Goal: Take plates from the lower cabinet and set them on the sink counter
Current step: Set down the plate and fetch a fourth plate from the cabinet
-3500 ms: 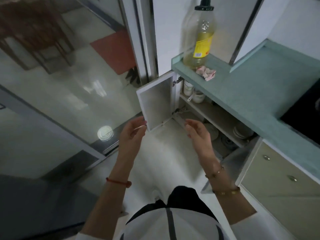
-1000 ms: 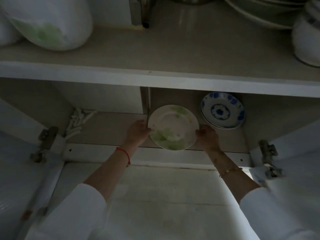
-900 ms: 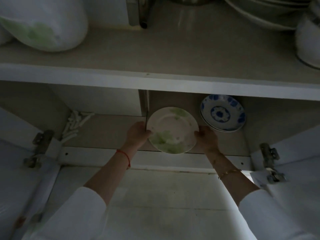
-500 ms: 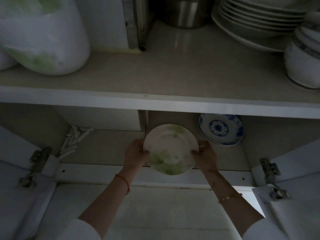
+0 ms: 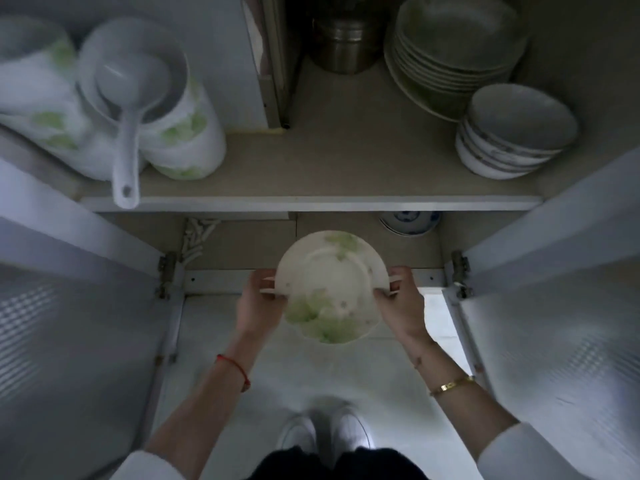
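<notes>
You have the plate (image 5: 330,287) between both hands, out past the front lip of the lower cabinet (image 5: 311,279) and over the floor. Your left hand (image 5: 260,304) clasps its rim at nine o'clock, your right hand (image 5: 398,299) at three o'clock, fingers curled under and thumbs on top; neither hand is nearer, so the load is shared evenly. A round plate has no long axis; its face points up toward you, tilted slightly with the near edge lower, though blur makes that tilt uncertain. The sink counter is out of view, so the carry must go upward. More plates, blue-patterned (image 5: 410,223), stay at one o'clock, deep under the shelf (image 5: 311,202).
</notes>
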The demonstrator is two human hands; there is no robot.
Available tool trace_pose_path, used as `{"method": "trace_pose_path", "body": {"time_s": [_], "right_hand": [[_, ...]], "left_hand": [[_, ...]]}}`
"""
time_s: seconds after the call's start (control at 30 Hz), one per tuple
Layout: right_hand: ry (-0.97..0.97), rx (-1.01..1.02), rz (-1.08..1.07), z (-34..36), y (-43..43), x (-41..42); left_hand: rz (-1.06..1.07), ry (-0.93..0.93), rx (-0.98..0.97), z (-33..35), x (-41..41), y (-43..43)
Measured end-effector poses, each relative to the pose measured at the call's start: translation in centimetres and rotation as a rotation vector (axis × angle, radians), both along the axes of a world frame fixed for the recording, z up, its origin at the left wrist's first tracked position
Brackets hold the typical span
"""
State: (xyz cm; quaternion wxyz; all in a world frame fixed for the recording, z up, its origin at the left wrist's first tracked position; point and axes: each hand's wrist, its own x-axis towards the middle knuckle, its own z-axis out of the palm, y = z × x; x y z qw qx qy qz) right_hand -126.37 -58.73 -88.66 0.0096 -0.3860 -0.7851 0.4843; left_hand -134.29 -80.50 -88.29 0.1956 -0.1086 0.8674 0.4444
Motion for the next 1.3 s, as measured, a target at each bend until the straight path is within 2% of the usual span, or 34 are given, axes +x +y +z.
{"method": "trace_pose_path", "body": {"time_s": [0.67,0.83,1.0,1.3], "right_hand": [[-0.130,-0.142,-0.045,34.7,-4.1,15.9],[-0.074,-0.125,-0.110,43.8,-4.5,17.5],[0.057,-0.130,-0.219,51.6,-4.5,18.2],[0.305,-0.186,-0.504,61.5,-2.5,21.8]], "left_hand": [[-0.021,-0.062,0.158,34.3,15.8,-4.9],[-0.126,-0.014,0.152,43.0,15.1,-5.1],[-0.228,0.076,0.237,51.4,13.1,-3.6],[-0.467,0.072,0.348,61.8,11.8,1.9]]}}
